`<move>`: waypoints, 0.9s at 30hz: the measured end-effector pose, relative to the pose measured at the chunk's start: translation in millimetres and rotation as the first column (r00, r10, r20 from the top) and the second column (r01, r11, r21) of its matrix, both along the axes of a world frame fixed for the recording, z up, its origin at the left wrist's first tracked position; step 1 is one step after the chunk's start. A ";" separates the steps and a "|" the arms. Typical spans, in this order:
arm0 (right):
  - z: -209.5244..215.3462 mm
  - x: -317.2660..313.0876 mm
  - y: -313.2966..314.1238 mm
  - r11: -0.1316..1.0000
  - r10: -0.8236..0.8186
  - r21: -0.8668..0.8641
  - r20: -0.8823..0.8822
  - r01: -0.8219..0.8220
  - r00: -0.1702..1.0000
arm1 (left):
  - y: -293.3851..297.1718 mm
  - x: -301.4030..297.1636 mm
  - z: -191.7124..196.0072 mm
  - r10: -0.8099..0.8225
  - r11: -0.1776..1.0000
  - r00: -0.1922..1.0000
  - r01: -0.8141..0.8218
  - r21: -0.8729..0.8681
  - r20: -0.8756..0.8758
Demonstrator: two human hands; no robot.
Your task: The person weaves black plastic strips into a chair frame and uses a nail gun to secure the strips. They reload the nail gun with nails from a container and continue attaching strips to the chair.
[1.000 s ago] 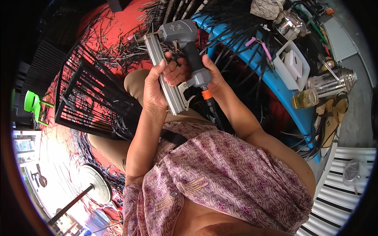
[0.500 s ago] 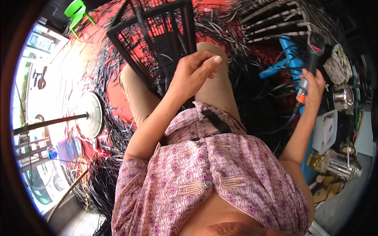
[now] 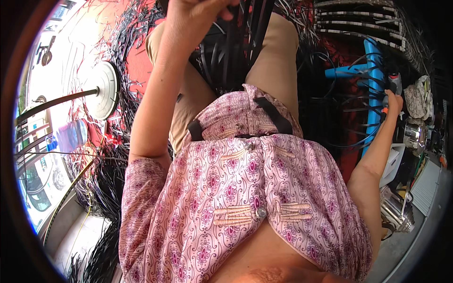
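Note:
At the top edge, partly cut off by the frame, is my left hand [image 3: 196, 19] with its fingers curled in. Whatever it may hold cannot be made out. Just to the right of it, long black flat strips [image 3: 243, 35] hang between my knees. My right hand [image 3: 395, 101] is stretched far out to the right, closed around the handle of a grey-and-black air tool [image 3: 395, 84]. An orange part [image 3: 384, 111] of the tool shows below the hand. The tool is beside a blue plastic piece [image 3: 374, 70] and partly hidden by the fingers.
A striped woven rack [image 3: 361, 21] stands at the far right. A light cloth [image 3: 417, 98], a metal container [image 3: 415, 134] and a white tray [image 3: 394, 162] line the right side. On the left are a round white base with a pole [image 3: 106, 89] and heaps of black strips [image 3: 125, 47].
My left hand has moved up and away to the top edge. The right hand has carried the air tool farther right and lower, beside the blue piece. The view has shifted.

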State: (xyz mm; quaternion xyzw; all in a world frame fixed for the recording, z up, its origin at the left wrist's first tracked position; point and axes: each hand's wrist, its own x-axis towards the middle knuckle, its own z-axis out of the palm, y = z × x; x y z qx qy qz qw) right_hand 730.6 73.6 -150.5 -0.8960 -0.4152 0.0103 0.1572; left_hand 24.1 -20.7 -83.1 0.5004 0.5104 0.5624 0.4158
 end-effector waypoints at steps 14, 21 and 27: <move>57.2 -112.8 -26.1 0.962 0.097 0.165 0.542 -0.219 0.835 | 31.5 -19.4 79.9 -0.185 0.935 0.952 0.247 0.254 -0.244; 133.3 -337.6 -18.4 0.453 0.762 0.666 0.056 -0.593 0.645 | 88.5 -45.0 123.3 0.010 0.787 0.699 0.436 0.437 -0.716; 148.7 -473.9 5.9 0.037 0.958 0.693 0.180 -0.720 0.223 | 100.5 -52.1 99.7 -0.116 0.917 0.887 0.269 0.295 -0.447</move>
